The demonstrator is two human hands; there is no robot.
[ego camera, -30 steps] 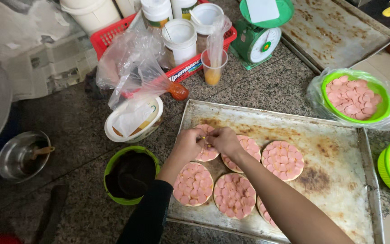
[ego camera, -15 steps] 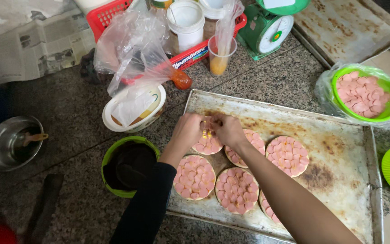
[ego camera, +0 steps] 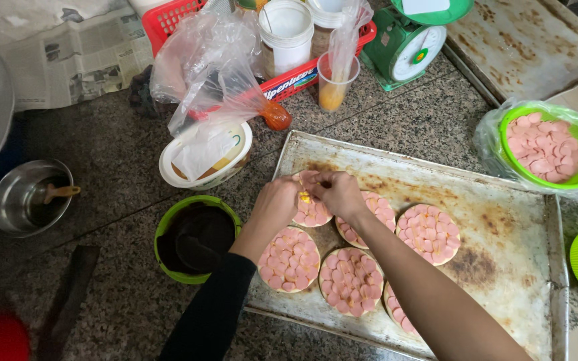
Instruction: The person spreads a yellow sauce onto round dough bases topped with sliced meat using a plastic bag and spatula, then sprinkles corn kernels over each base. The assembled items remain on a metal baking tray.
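Left hand (ego camera: 274,204) and right hand (ego camera: 338,192) together, fingertips pinched on yellow corn kernels (ego camera: 304,197), directly above sausage-topped round (ego camera: 310,208), more topped rounds just below hands, on metal baking tray (ego camera: 503,267), dark-filled green bowl (ego camera: 195,238) left of left forearm

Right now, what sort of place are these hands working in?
Likely a small food-prep kitchen: a worn baking tray of sausage-topped rounds on a granite counter, a green kitchen scale, and tubs of toppings.

Food-prep kitchen: granite counter (ego camera: 396,113), worn baking tray (ego camera: 503,234), green kitchen scale (ego camera: 409,43), topping bowls (ego camera: 550,147).
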